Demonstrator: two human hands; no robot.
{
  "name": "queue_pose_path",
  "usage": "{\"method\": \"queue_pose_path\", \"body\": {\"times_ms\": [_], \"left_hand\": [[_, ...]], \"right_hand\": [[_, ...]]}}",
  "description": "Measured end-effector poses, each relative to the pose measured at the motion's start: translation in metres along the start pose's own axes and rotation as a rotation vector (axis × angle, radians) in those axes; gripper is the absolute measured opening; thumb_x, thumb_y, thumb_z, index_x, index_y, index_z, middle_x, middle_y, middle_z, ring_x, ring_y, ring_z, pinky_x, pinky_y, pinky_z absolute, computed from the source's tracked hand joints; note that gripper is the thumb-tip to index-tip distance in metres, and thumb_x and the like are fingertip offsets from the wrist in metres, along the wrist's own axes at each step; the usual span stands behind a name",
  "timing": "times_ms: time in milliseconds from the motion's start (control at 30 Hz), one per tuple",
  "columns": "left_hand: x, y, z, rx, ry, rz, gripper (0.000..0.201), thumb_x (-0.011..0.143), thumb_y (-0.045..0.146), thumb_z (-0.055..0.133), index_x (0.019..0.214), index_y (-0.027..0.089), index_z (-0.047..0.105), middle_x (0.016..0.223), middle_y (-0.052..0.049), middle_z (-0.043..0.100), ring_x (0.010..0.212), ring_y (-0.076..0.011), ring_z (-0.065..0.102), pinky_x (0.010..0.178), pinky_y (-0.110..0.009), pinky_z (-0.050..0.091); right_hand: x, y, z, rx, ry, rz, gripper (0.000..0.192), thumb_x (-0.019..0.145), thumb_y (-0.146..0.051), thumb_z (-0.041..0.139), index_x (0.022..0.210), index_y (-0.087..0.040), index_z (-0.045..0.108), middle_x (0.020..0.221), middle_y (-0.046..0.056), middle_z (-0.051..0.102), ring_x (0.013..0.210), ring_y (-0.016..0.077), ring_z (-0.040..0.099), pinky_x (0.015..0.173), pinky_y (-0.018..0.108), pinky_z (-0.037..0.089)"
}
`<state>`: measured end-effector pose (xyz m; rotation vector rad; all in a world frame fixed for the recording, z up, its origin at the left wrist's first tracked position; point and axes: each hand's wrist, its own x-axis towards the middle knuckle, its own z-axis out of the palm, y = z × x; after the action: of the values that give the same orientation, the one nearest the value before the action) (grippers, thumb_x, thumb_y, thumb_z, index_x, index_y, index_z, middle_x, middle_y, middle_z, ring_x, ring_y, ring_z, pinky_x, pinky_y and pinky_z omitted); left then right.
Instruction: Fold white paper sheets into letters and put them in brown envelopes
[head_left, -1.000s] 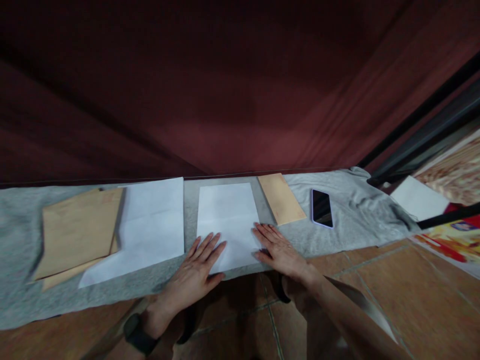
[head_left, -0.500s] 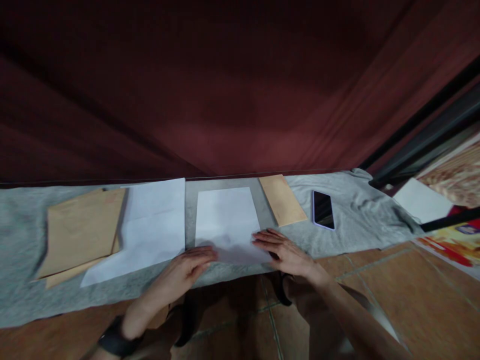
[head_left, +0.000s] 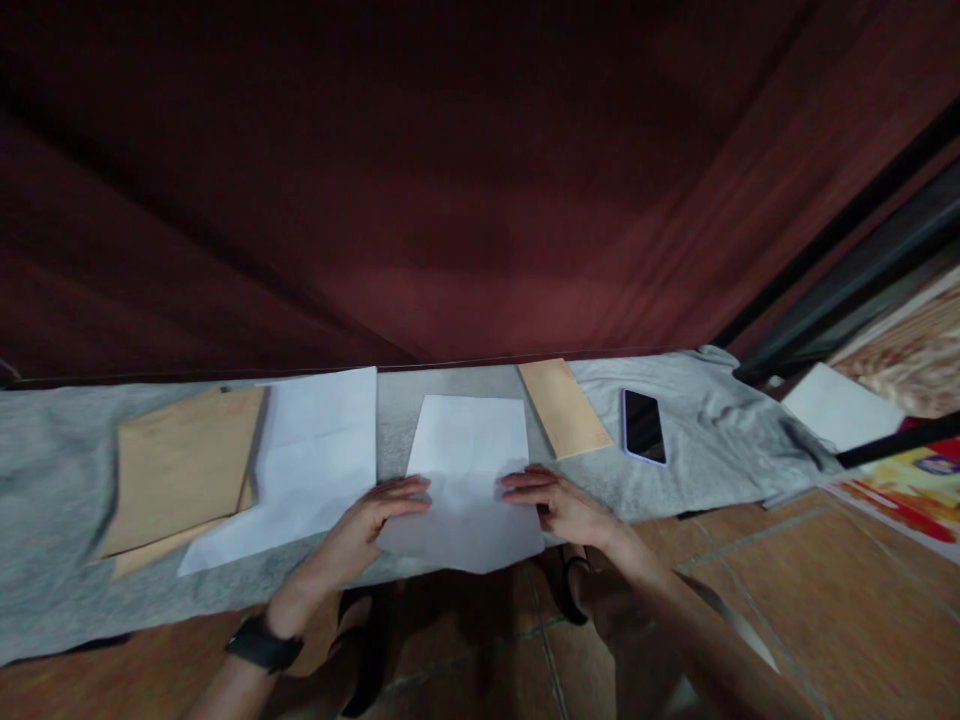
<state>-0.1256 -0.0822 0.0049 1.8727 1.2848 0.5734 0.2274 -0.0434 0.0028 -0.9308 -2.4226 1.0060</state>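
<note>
A white sheet of paper (head_left: 469,435) lies before me on the grey cloth, its near part bending down over the cloth's front edge. My left hand (head_left: 382,510) has the sheet by its left side, fingers on top. On the opposite side my right hand (head_left: 559,500) grips it the same way; both thumbs are mostly hidden. Left of this sheet is a stack of white paper (head_left: 319,440), partly under brown envelopes (head_left: 187,465). A single tan envelope (head_left: 566,410) rests to the right, just beyond my right hand.
A phone (head_left: 643,427) with a purple edge lies right of the tan envelope on the grey cloth (head_left: 720,430). Dark red fabric (head_left: 465,250) hangs behind. At far right are a dark frame bar (head_left: 840,240), a white flat piece (head_left: 844,405) and a colourful printed package (head_left: 907,495).
The middle sheet has come toward me and its near end now droops over the edge. My hands have closed on its sides. The view has shifted slightly.
</note>
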Motion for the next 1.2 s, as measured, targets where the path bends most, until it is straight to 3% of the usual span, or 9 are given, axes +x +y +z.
{"method": "queue_pose_path", "body": {"times_ms": [100, 167, 233, 333, 500, 600, 767, 900, 1200], "left_hand": [[-0.002, 0.005, 0.001, -0.025, 0.007, -0.057, 0.029, 0.086, 0.042, 0.06, 0.097, 0.024, 0.081, 0.117, -0.006, 0.076, 0.115, -0.0261, 0.067, 0.106, -0.04, 0.049], [-0.005, 0.007, 0.001, -0.067, 0.024, -0.15, 0.035, 0.086, 0.05, 0.06, 0.088, 0.022, 0.08, 0.097, -0.004, 0.079, 0.093, -0.0255, 0.072, 0.086, -0.034, 0.057], [-0.006, 0.007, 0.001, -0.105, 0.1, -0.224, 0.04, 0.082, 0.056, 0.062, 0.08, 0.019, 0.078, 0.081, -0.003, 0.078, 0.077, -0.0245, 0.07, 0.071, -0.032, 0.057], [0.001, 0.005, 0.002, -0.205, 0.236, -0.266, 0.046, 0.075, 0.061, 0.067, 0.085, 0.018, 0.078, 0.086, -0.005, 0.078, 0.08, -0.0253, 0.07, 0.075, -0.033, 0.056], [0.018, 0.007, 0.006, -0.294, 0.333, -0.262, 0.052, 0.073, 0.066, 0.066, 0.089, 0.018, 0.074, 0.091, -0.006, 0.078, 0.091, -0.0262, 0.069, 0.081, -0.034, 0.056], [0.024, 0.007, 0.008, -0.205, 0.432, -0.238, 0.048, 0.077, 0.066, 0.061, 0.08, 0.019, 0.069, 0.078, -0.003, 0.072, 0.08, -0.0216, 0.065, 0.073, -0.03, 0.053], [0.036, 0.002, 0.012, 0.011, 0.539, -0.228, 0.042, 0.084, 0.059, 0.054, 0.063, 0.023, 0.05, 0.059, 0.004, 0.051, 0.06, -0.0139, 0.049, 0.058, -0.024, 0.041], [0.046, 0.004, 0.012, 0.202, 0.545, -0.299, 0.037, 0.092, 0.05, 0.045, 0.064, 0.024, 0.044, 0.057, 0.004, 0.046, 0.057, -0.0138, 0.046, 0.057, -0.025, 0.036], [0.061, 0.024, 0.01, 0.53, 0.383, -0.585, 0.026, 0.098, 0.04, 0.041, 0.094, 0.022, 0.06, 0.084, -0.004, 0.072, 0.075, -0.0215, 0.067, 0.062, -0.029, 0.037]], "right_hand": [[-0.001, -0.004, -0.001, 0.052, -0.019, -0.025, 0.032, 0.092, -0.017, 0.059, 0.118, -0.027, 0.074, 0.13, 0.005, 0.07, 0.126, 0.0205, 0.062, 0.118, 0.043, 0.034], [-0.003, -0.007, -0.002, 0.129, 0.0, 0.01, 0.027, 0.098, -0.03, 0.056, 0.118, -0.025, 0.074, 0.126, 0.004, 0.072, 0.121, 0.0212, 0.065, 0.11, 0.038, 0.042], [-0.005, -0.008, 0.0, 0.168, 0.047, 0.109, 0.032, 0.1, -0.041, 0.053, 0.112, -0.023, 0.076, 0.113, 0.003, 0.077, 0.108, 0.0224, 0.07, 0.096, 0.033, 0.052], [0.0, -0.003, 0.008, 0.182, 0.167, 0.262, 0.038, 0.098, -0.049, 0.053, 0.098, -0.021, 0.078, 0.087, 0.002, 0.078, 0.087, 0.0233, 0.071, 0.077, 0.031, 0.056], [0.014, 0.009, 0.021, 0.202, 0.315, 0.349, 0.04, 0.097, -0.051, 0.052, 0.096, -0.02, 0.077, 0.079, 0.002, 0.075, 0.08, 0.0219, 0.068, 0.071, 0.029, 0.052], [0.018, 0.013, 0.023, 0.167, 0.37, 0.368, 0.044, 0.098, -0.052, 0.047, 0.096, -0.019, 0.075, 0.08, 0.004, 0.075, 0.077, 0.0211, 0.067, 0.067, 0.028, 0.049], [0.028, 0.015, 0.023, -0.012, 0.415, 0.46, 0.043, 0.103, -0.047, 0.041, 0.099, -0.019, 0.073, 0.081, 0.005, 0.075, 0.076, 0.0207, 0.07, 0.065, 0.027, 0.046], [0.038, 0.008, 0.021, -0.285, 0.389, 0.584, 0.034, 0.105, -0.04, 0.042, 0.105, -0.022, 0.071, 0.088, 0.007, 0.078, 0.085, 0.0215, 0.074, 0.069, 0.025, 0.046], [0.056, -0.006, 0.021, -0.599, 0.324, 0.726, 0.028, 0.104, -0.034, 0.045, 0.11, -0.019, 0.069, 0.084, 0.011, 0.077, 0.081, 0.0252, 0.076, 0.068, 0.028, 0.05]]}}
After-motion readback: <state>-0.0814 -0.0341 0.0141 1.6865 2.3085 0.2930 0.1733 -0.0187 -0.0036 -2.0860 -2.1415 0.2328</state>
